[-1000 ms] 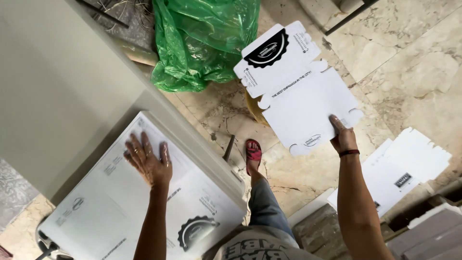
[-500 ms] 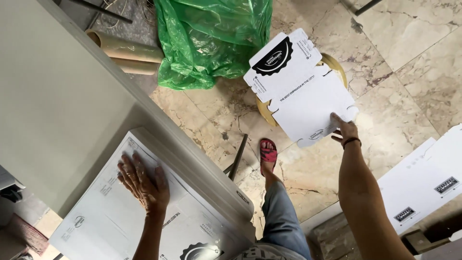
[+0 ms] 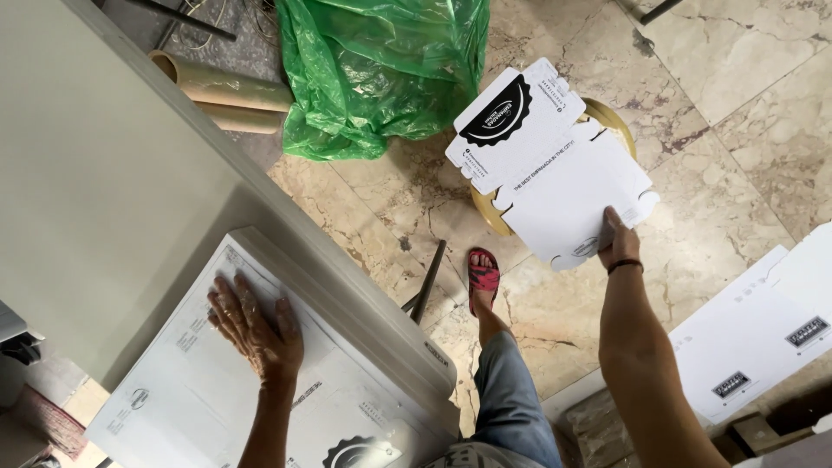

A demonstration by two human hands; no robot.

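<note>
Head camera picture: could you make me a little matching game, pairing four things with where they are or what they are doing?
Things:
1. left hand
2. right hand
3. green plastic bag
4. red sandal

Places or states:
a. crumpled on the marble floor, beside cardboard tubes
b. pressed flat on the stack of white box blanks
c. on a foot, on the floor
d. gripping the edge of a flat white die-cut box blank

Pairs: 1-b, 2-d, 3-a, 4-c
</note>
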